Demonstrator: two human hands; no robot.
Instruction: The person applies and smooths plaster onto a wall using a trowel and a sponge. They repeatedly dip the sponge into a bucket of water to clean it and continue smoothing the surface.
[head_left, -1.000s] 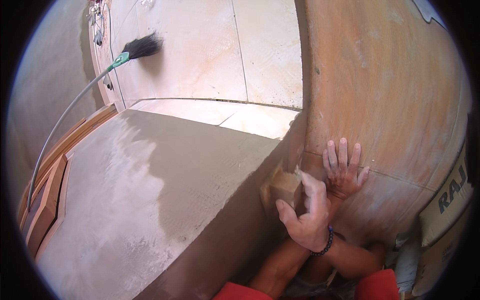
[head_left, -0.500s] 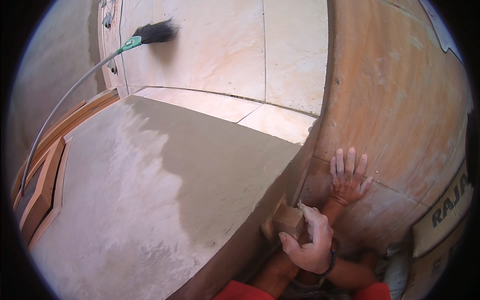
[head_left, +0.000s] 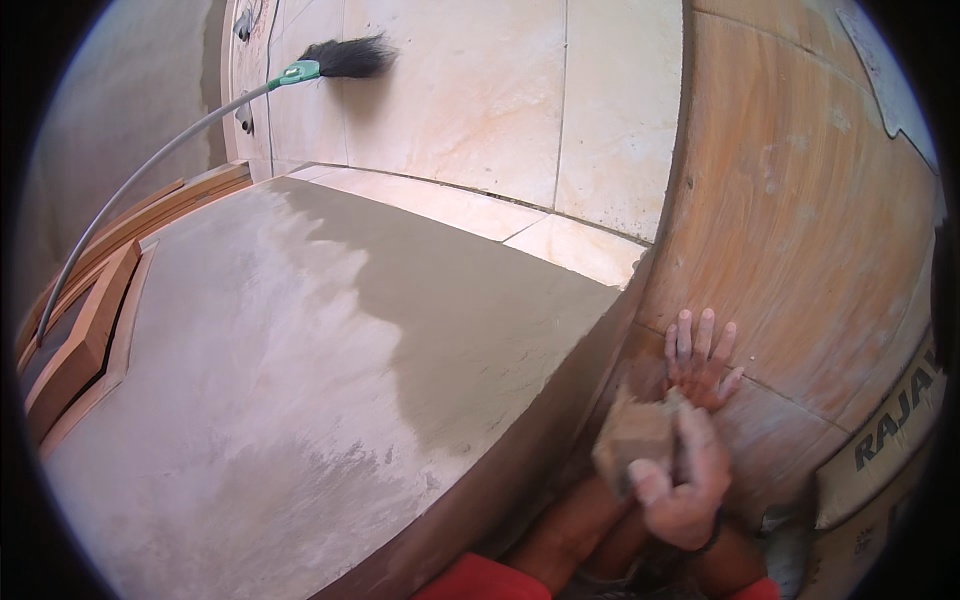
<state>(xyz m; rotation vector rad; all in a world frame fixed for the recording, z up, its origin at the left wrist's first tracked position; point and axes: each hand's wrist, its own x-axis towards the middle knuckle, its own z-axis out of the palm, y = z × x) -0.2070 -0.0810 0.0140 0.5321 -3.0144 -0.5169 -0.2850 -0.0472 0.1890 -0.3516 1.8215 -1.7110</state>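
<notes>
My right hand [head_left: 690,490] grips a small wooden float [head_left: 638,432] by its block-like handle, thumb on the near side and fingers curled at the far side. Motion blurs both the tool and the hand, and the float's face is mostly hidden. Just beyond, my left hand [head_left: 700,358] lies flat on the brown tiled surface [head_left: 800,230] with its fingers spread; its wrist disappears behind the float and right hand. To the left is a plastered slab [head_left: 250,370], with a darker, damp-looking band of grey mortar [head_left: 440,320] along its far right part. The float is apart from the slab's side face [head_left: 540,450].
Pale tiles [head_left: 460,100] border the slab's far edge. A broom [head_left: 345,58] with black bristles and a long grey handle reaches across the upper left. Wooden frame pieces [head_left: 85,345] lie at the left edge. A printed sack [head_left: 870,450] sits at the lower right.
My right hand has pulled the float away from the slab's side face and to the right, towards my left hand. The left hand stays flat. The whole view has shifted slightly.
</notes>
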